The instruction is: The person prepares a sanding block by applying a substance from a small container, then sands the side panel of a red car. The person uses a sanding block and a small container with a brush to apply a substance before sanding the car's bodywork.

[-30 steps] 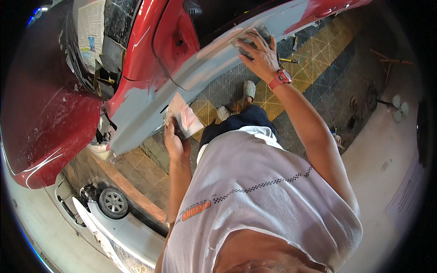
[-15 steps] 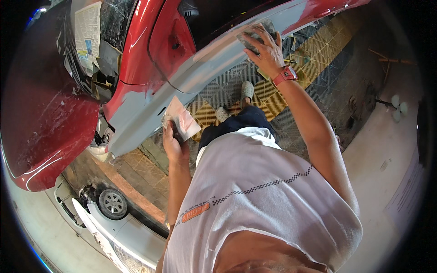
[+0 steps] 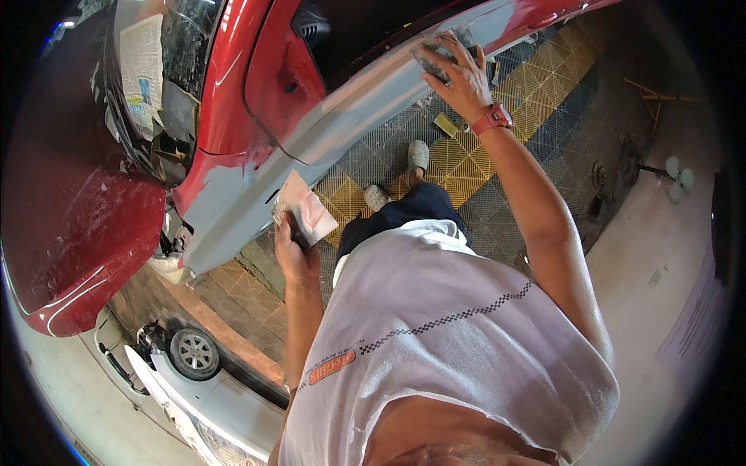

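My right hand is closed over a dark grey, smudged pad, which lies against the car's side panel. That panel is mostly matte grey with red at its edges. Lower and to the left, my left hand grips a pale pinkish-white sheet with dark smudges on it. My thumb lies across its lower part. The sheet is held just off the grey front fender. Whether the pad is cloth or sponge I cannot tell.
A red hood stands at the left, beside a windshield partly covered with newspaper. A small yellow block lies on the patterned floor mat. A white car is at lower left, a fan at right.
My right hand and the pad have shifted slightly up and right along the grey panel. My left hand still holds the sheet. The view has turned a little.
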